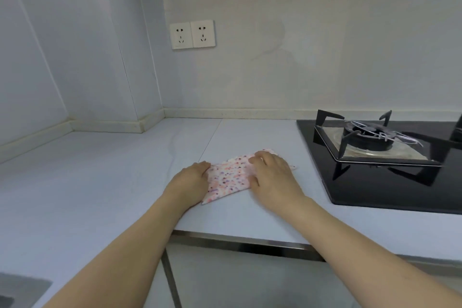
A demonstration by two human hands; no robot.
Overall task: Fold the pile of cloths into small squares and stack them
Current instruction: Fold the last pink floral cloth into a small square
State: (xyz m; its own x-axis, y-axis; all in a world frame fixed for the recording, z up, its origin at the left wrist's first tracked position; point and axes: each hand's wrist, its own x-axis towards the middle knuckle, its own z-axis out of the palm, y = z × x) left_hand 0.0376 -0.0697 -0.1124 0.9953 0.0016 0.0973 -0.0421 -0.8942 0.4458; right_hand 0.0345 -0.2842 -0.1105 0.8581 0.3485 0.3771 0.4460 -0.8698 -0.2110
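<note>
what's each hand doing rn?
Left hand: open, flat on the left edge of the spotted cloth.
Right hand: open, palm down, pressing the cloth's right side.

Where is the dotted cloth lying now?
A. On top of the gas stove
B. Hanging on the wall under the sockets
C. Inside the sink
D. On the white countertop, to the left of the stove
D: the dotted cloth lies flat on the countertop, left of the stove, under both hands.
</note>
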